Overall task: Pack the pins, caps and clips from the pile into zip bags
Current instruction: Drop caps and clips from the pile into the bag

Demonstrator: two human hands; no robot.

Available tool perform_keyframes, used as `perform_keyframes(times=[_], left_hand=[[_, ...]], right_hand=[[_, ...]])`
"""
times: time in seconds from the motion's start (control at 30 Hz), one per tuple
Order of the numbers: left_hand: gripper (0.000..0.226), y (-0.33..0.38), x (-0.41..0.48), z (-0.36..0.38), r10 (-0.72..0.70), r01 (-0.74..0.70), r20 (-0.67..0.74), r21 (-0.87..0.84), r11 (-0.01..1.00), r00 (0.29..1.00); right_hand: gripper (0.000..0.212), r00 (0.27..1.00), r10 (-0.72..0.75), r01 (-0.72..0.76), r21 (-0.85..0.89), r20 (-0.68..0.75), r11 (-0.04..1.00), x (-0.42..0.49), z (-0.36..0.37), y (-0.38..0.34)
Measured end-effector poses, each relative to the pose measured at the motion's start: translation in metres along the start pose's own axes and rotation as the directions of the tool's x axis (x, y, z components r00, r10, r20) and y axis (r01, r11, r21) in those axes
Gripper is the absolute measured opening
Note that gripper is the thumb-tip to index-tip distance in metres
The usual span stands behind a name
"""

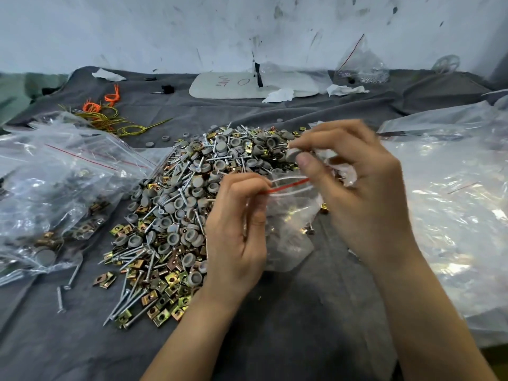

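Seemingly feeding a grey cap (295, 154) into the small zip bag (288, 224), held just right of the pile (176, 204) of pins, caps and clips. Pinching the cap with the right hand (357, 188) directly above the red-striped mouth; gripping that mouth's near lip with the left hand (239, 224). Probably worth keeping the lip pulled wide and releasing only once inside, avoiding spills onto the desk (302, 312). Lying left of the pile, filled bags (55, 193); right of it, empty bags (453, 204).
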State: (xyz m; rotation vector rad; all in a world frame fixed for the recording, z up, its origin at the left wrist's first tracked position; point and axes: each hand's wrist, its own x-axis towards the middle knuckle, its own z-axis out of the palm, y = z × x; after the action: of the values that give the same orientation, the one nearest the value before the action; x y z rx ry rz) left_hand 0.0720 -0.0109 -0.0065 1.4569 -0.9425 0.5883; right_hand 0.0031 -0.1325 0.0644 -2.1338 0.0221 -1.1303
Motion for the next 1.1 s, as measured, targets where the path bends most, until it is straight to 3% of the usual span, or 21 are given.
perform_keyframes(times=[0.07,0.13,0.27,0.37,0.43,0.5,0.67,0.73,0.77,0.83,0.9,0.97,1.1], left_hand=[[0.013,0.0,0.0,0.0,0.021,-0.021,0.022,0.007,1.0,1.0],[0.012,-0.001,0.0,0.0,0.018,-0.019,0.025,0.007,1.0,1.0],[0.013,0.0,0.0,0.001,0.0,0.0,0.0,-0.011,1.0,1.0],[0.016,0.002,0.003,-0.001,-0.039,0.038,-0.068,-0.028,0.999,0.997],[0.018,0.004,0.007,-0.006,-0.09,0.084,-0.107,-0.06,0.995,0.99],[0.018,0.006,0.012,-0.013,-0.217,0.198,-0.097,-0.177,0.964,0.971],[0.016,0.013,0.027,-0.023,-0.557,0.488,-0.024,-0.451,0.747,0.83],[0.016,0.019,0.034,-0.03,-0.598,0.522,0.114,-0.633,0.572,0.793],[0.016,0.022,0.038,-0.034,-0.555,0.508,0.186,-0.694,0.51,0.811],[0.019,0.031,0.043,-0.036,-0.459,0.452,0.192,-0.69,0.566,0.868],[0.028,0.034,0.045,-0.032,-0.461,0.413,0.088,-0.614,0.673,0.883],[0.034,0.034,0.045,-0.027,-0.466,0.371,0.021,-0.636,0.677,0.885],[0.033,0.029,0.043,-0.024,-0.479,0.38,0.013,-0.629,0.678,0.878]], right_hand=[[0.012,0.997,0.009,-0.002,-0.096,0.074,0.995,-0.003,0.003,0.002],[0.015,0.994,0.047,-0.038,-0.085,0.096,0.996,-0.004,0.003,0.005],[0.016,0.989,0.133,-0.128,0.071,-0.065,0.989,-0.003,0.0,0.012],[0.014,0.94,0.331,-0.319,0.131,-0.082,0.939,-0.004,0.001,0.03],[0.013,0.872,0.481,-0.476,-0.066,0.088,0.877,-0.006,0.004,0.047],[0.011,0.775,0.579,-0.502,-0.311,0.252,0.807,-0.01,0.006,0.06],[0.013,0.648,0.63,-0.458,-0.443,0.428,0.771,-0.017,0.015,0.061],[0.006,0.64,0.63,-0.436,-0.468,0.439,0.769,-0.019,0.019,0.06],[0.006,0.653,0.616,-0.409,-0.481,0.44,0.776,-0.018,0.018,0.06],[0.018,0.662,0.6,-0.389,-0.478,0.45,0.788,-0.017,0.017,0.061],[0.029,0.639,0.607,-0.445,-0.416,0.473,0.793,-0.016,0.017,0.058],[0.036,0.678,0.575,-0.414,-0.408,0.458,0.813,-0.017,0.019,0.058],[0.012,0.708,0.541,-0.369,-0.415,0.453,0.831,-0.019,0.014,0.061]])
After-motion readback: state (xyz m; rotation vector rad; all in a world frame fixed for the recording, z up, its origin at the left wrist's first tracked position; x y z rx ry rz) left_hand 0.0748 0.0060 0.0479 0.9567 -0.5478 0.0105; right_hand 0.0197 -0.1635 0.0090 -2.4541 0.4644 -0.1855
